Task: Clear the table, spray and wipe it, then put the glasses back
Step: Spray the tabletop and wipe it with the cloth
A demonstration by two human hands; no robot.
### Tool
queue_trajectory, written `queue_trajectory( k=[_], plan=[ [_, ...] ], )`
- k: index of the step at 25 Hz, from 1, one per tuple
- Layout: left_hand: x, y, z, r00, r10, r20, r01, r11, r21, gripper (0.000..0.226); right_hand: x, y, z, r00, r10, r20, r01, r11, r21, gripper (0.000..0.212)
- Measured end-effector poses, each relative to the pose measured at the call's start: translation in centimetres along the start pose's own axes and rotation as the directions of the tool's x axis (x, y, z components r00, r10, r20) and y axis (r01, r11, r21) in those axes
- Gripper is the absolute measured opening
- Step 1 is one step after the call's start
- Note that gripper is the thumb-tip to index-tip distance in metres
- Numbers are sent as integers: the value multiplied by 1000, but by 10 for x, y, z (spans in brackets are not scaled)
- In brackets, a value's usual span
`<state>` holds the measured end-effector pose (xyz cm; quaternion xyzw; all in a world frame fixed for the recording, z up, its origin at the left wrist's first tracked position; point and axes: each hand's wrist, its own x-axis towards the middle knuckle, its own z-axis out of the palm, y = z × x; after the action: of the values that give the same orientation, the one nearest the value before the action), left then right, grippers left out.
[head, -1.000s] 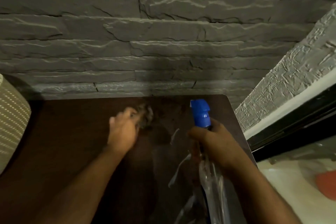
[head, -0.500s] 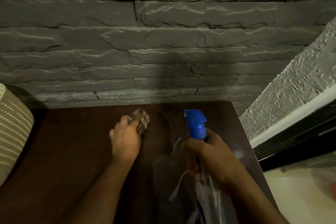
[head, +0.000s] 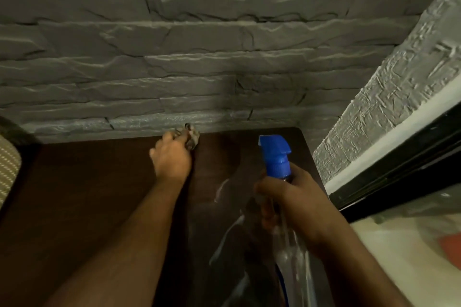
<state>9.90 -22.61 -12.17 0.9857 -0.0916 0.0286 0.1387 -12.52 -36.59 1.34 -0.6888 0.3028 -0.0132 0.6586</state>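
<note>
1. My left hand (head: 172, 161) is bare, with no ring or glove.
2. My right hand (head: 296, 203) is bare as well.
3. Both my forearms are uncovered, sleeveless to the frame's edge.

A dark wooden table (head: 87, 207) stands against the stone wall (head: 199, 62); a crumpled cloth (head: 191, 135) lies at its far edge.

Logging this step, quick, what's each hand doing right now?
Left hand: gripping the crumpled cloth, at the table's far edge.
Right hand: gripping the spray bottle by its neck.
</note>
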Motion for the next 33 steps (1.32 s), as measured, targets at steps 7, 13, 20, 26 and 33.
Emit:
queue_trajectory(
  k=[7,13,20,26,33],
  plan=[
    [-87,-31,-23,940,330,85,-334,942,33,56,-14,8,6,997,65,33,-66,997,45,15],
    [-20,81,14,926,361,114,-361,932,-21,31,-14,6,25,1000,21,23,-22,1000,6,10],
    [-24,-30,-12,951,292,104,-295,955,16,51,-36,-7,20,997,68,-30,-67,997,34,22],
    [-86,-3,-9,824,522,220,-532,847,-18,49,-56,6,27,987,134,-94,-134,991,-1,34],
    [-4,-94,-32,987,139,84,-147,985,93,53,-85,22,27,978,208,13,-207,978,-15,27]
  ],
)
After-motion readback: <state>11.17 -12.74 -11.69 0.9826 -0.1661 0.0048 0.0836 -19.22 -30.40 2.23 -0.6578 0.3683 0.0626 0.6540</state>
